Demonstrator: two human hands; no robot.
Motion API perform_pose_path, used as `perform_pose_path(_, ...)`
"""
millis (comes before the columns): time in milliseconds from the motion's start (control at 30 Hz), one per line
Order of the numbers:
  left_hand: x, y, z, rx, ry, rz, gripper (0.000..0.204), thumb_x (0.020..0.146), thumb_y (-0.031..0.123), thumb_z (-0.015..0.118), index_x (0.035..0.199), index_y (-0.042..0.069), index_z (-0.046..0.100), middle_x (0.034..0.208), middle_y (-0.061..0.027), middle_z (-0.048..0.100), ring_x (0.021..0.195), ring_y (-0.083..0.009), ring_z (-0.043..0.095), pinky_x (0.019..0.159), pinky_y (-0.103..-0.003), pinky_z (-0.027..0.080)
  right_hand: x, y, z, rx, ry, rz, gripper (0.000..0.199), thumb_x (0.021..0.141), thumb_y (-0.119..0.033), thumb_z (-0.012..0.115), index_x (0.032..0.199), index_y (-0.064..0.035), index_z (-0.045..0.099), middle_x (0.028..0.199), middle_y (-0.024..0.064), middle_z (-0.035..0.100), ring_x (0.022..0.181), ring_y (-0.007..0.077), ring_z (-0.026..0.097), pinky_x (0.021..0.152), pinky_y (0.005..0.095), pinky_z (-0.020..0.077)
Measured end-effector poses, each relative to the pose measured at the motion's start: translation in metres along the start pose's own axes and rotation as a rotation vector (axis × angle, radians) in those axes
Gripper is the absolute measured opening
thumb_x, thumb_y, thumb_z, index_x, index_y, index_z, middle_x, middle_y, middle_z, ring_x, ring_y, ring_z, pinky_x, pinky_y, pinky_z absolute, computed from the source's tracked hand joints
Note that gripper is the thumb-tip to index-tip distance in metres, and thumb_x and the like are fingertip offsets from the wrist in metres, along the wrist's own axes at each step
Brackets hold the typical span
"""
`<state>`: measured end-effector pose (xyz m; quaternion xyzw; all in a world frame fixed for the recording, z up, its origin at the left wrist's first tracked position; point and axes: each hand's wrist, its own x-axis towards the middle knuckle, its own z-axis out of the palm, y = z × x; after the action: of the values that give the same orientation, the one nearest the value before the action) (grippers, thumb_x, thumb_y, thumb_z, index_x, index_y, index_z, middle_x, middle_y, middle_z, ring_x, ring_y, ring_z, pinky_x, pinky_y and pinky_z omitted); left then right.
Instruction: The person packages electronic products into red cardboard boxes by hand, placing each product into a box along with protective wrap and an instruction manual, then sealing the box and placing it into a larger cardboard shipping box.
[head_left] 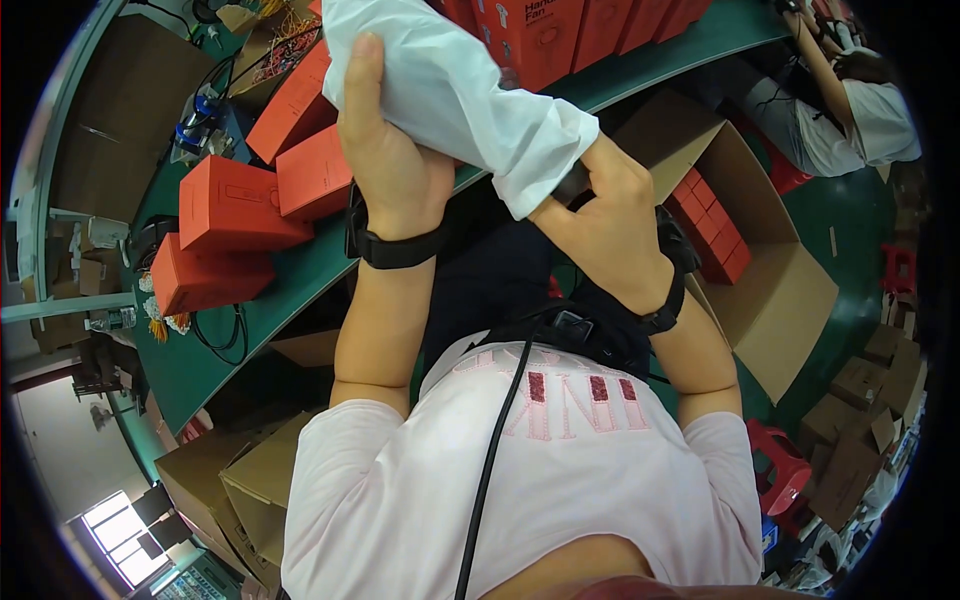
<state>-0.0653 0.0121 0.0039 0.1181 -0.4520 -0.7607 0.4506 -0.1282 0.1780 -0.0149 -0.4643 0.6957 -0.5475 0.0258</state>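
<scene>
A soft white bag (450, 90) lies slantwise across both hands above the green table's front edge. My left hand (395, 165) is closed round its left part, with the thumb stretched along the top. At the bag's gathered lower right end is my right hand (615, 225), closed, its fingertips tucked into the bag's mouth. Something dark (572, 185) shows between those fingers and the bag; its kind I cannot make out. What fills the bag is hidden. Orange-red boxes (235, 200) stand just left of my left hand.
More orange-red boxes (535, 40) stand in a row at the back of the green table (690, 55). A cardboard carton (780, 300) holding small red boxes (710, 225) is open at right. Cables (225, 335) lie on the table's left. Another person (850, 115) sits at far right.
</scene>
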Motion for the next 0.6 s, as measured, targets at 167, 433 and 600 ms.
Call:
perform_pose_path(167, 0.027, -0.004, -0.044, -0.443, 0.003, -0.252, 0.035, 0.107, 0.032, 0.047, 0.121, 0.004, 0.062, 0.123, -0.0127, 0.067, 0.112, -0.0305, 0.064, 0.101, -0.049, 0.053, -0.001, -0.013, 0.001, 0.098, -0.032, 0.074, 0.045, 0.078, -0.01, 0.079, 0.119, 0.0016, 0.065, 0.1, 0.0152, 0.073, 0.087, 0.0207, 0.071, 0.078, 0.0312, 0.0543)
perform_pose_path(433, 0.042, 0.002, -0.078, -0.814, -0.215, -0.508, 0.04, 0.109, 0.033, 0.038, 0.121, 0.003, 0.062, 0.119, -0.0138, 0.068, 0.112, -0.0337, 0.063, 0.101, -0.049, 0.052, 0.0, -0.028, -0.022, -0.135, -0.182, 0.106, 0.05, 0.077, -0.009, 0.078, 0.124, -0.0017, 0.062, 0.098, 0.0174, 0.072, 0.083, 0.0283, 0.073, 0.078, 0.0335, 0.0559)
perform_pose_path(600, 0.023, 0.01, -0.064, -0.729, -0.061, -0.37, 0.066, 0.103, 0.058, 0.041, 0.146, 0.008, 0.046, 0.143, -0.0129, 0.054, 0.129, -0.0329, 0.053, 0.111, -0.053, 0.042, -0.003, -0.024, -0.018, -0.136, -0.056, -0.016, 0.047, 0.08, -0.01, 0.076, 0.124, -0.0016, 0.062, 0.098, 0.0179, 0.071, 0.085, 0.031, 0.072, 0.078, 0.0363, 0.0554)
